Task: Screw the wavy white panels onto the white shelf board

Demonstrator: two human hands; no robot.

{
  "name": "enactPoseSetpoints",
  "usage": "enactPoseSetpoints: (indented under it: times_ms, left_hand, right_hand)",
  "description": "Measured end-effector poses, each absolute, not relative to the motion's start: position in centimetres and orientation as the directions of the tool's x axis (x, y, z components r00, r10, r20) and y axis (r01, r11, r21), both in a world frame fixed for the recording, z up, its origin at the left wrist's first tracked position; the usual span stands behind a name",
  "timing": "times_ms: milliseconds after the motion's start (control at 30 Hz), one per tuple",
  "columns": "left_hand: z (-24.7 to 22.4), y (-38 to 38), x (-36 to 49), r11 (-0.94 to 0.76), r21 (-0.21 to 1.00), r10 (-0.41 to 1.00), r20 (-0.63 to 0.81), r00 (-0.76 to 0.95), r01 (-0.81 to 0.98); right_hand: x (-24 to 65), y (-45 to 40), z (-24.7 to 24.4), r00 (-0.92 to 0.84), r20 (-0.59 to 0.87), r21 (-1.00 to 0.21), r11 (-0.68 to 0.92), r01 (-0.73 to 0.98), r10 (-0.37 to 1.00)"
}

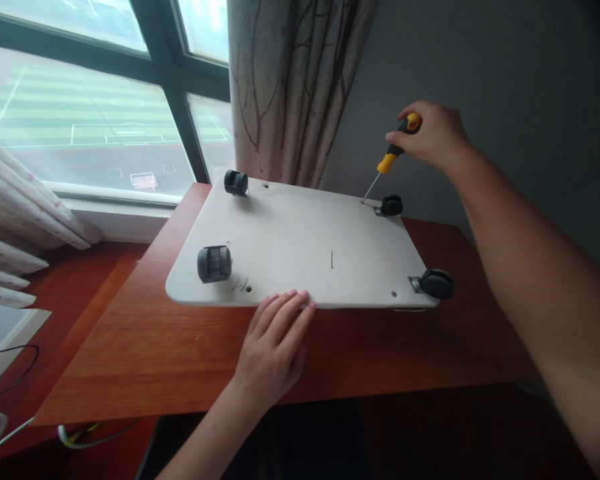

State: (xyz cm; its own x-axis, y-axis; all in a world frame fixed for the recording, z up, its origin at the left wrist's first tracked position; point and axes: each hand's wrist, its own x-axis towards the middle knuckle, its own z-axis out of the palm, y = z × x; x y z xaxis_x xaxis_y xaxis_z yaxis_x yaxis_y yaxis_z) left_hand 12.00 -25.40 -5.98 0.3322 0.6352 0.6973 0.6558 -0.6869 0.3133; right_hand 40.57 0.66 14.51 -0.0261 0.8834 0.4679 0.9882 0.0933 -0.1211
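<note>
A white board [290, 233] lies on the wooden table, with a caster near each corner: two at the left [236, 183] [215, 264] and two at the right [392, 205] [437, 284]. My right hand [430, 130] grips the handle of a yellow and black screwdriver [387, 162] above the board's far right part. The screwdriver's tip meets the board at a hole or screw beside the far right caster; which one is too small to tell. My left hand [275, 337] rests its fingertips on the board's near edge, fingers stretched out and holding nothing.
The brown table [180, 347] extends around the board. Behind it are a window frame [175, 80], a patterned curtain [290, 87] and a grey wall [430, 60]. Cables [90, 437] hang or lie at the lower left.
</note>
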Motion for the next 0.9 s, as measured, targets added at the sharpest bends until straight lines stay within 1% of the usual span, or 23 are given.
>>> enactPoseSetpoints:
  times_ms: [167,333,467,533,600,667,700,733,833,900]
  left_hand:
    - [-6.1,-25.5,12.0,-0.684,0.317,0.639,0.695,0.33,0.657]
    - [-6.2,-25.5,12.0,-0.683,0.316,0.639,0.695,0.33,0.658]
    - [-5.7,-25.5,11.8,-0.684,0.313,0.647,0.678,0.349,0.659]
    - [-5.4,-25.6,11.7,-0.685,0.308,0.655,0.658,0.373,0.66]
    - [-5.1,-25.7,11.5,-0.691,0.307,0.664,0.628,0.407,0.654]
    - [-4.8,-25.9,11.0,-0.703,0.314,0.665,0.609,0.432,0.638]
    - [-4.7,-26.0,10.7,-0.709,0.322,0.662,0.611,0.434,0.628]
    - [-4.5,-26.0,10.3,-0.713,0.33,0.658,0.621,0.427,0.619]
    - [-3.9,-26.3,8.7,-0.702,0.373,0.658,0.667,0.351,0.606]
    - [-3.2,-26.5,7.5,-0.674,0.43,0.678,0.683,0.271,0.601]
  right_hand:
    - [40.6,0.7,14.0,0.015,0.474,-0.091,0.032,0.995,0.88]
    - [40.6,0.1,13.0,0.024,0.521,-0.122,0.047,0.991,0.853]
    - [40.2,-1.2,13.4,0.028,0.501,-0.124,0.04,0.991,0.865]
    - [39.7,-2.4,14.0,0.003,0.529,-0.11,0.066,0.992,0.848]
    - [39.1,-4.0,14.6,-0.04,0.606,-0.097,0.124,0.988,0.795]
    - [38.2,-6.3,14.8,-0.073,0.677,-0.112,0.201,0.973,0.732]
    - [37.6,-7.7,14.7,-0.071,0.697,-0.148,0.24,0.96,0.714]
    - [37.0,-9.2,14.5,-0.058,0.695,-0.211,0.28,0.936,0.717]
    - [34.8,-14.3,13.1,0.039,0.631,-0.477,0.348,0.807,0.775]
    - [33.1,-17.7,11.7,0.098,0.559,-0.639,0.352,0.684,0.824]
